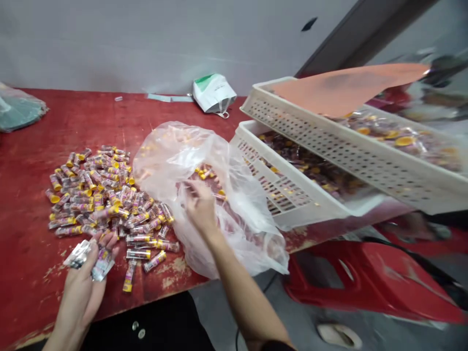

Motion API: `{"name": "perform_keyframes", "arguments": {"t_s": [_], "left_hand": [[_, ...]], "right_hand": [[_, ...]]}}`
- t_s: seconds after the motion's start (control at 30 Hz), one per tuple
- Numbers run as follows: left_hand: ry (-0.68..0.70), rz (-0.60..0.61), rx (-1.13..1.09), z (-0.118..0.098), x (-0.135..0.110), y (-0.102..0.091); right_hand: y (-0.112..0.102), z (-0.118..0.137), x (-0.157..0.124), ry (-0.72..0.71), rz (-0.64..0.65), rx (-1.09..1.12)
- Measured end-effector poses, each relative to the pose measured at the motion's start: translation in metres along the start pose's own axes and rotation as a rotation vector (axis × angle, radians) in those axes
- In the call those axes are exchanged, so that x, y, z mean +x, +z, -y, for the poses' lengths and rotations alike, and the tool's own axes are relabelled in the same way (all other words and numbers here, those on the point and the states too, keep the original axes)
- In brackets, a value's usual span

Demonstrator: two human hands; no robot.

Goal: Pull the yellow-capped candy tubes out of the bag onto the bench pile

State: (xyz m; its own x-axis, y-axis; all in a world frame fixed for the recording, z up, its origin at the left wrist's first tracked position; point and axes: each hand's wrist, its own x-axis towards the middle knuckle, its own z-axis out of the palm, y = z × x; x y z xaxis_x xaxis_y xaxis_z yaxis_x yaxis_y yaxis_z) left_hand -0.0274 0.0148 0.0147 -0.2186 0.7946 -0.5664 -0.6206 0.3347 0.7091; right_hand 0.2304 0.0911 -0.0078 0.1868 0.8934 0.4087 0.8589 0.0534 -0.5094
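My left hand (86, 278) is closed around several small silver foil packets (103, 263), which stick out on both sides of the thumb. Just beyond it, a heap of small clear tubes (98, 190) with yellow caps and purple-pink labels spreads over the red table. My right hand (200, 204) reaches into the mouth of a thin, translucent plastic bag (175, 156). Its fingers look bent near the bag's edge, but blur hides whether they grip anything. More yellow-capped tubes (205, 172) show inside the bag.
On the right, a white perforated crate (292, 200) of tubes sits under a second, tilted crate (351, 151), partly covered by an orange sheet (351, 87). A white-green pouch (214, 92) lies by the wall. Below the red table (91, 117) is a red stool (369, 278).
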Motion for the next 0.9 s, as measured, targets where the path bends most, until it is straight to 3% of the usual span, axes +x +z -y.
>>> {"name": "perform_keyframes", "arguments": {"t_s": [0.1, 0.17, 0.3, 0.4, 0.5, 0.6, 0.7, 0.8, 0.9], "left_hand": [[-0.002, -0.013, 0.044, 0.006, 0.002, -0.008], [-0.039, 0.008, 0.058, 0.016, -0.001, -0.010], [-0.065, 0.033, 0.047, 0.035, -0.009, -0.015], [-0.053, -0.032, -0.005, 0.046, -0.011, -0.021], [-0.047, -0.092, -0.078, 0.057, -0.014, -0.018], [-0.012, -0.054, -0.148, 0.065, -0.019, -0.007], [-0.019, 0.010, -0.172, 0.068, -0.025, -0.003], [-0.030, 0.002, -0.177, 0.067, -0.030, -0.011], [0.046, -0.073, -0.176, 0.063, -0.031, -0.020]], "right_hand": [[-0.014, -0.076, 0.045, 0.058, 0.048, -0.145], [-0.011, -0.108, 0.065, 0.024, 0.111, -0.158], [-0.001, -0.122, 0.077, -0.048, 0.164, -0.109], [-0.010, -0.097, 0.055, -0.066, 0.116, -0.038], [-0.023, -0.043, -0.002, -0.076, 0.116, 0.105], [-0.020, 0.023, -0.073, 0.001, 0.455, 0.551], [0.001, 0.069, -0.124, 0.093, 0.500, 0.793], [0.020, 0.086, -0.142, 0.185, 0.475, 0.879], [0.024, 0.094, -0.142, 0.232, 0.493, 0.937]]}}
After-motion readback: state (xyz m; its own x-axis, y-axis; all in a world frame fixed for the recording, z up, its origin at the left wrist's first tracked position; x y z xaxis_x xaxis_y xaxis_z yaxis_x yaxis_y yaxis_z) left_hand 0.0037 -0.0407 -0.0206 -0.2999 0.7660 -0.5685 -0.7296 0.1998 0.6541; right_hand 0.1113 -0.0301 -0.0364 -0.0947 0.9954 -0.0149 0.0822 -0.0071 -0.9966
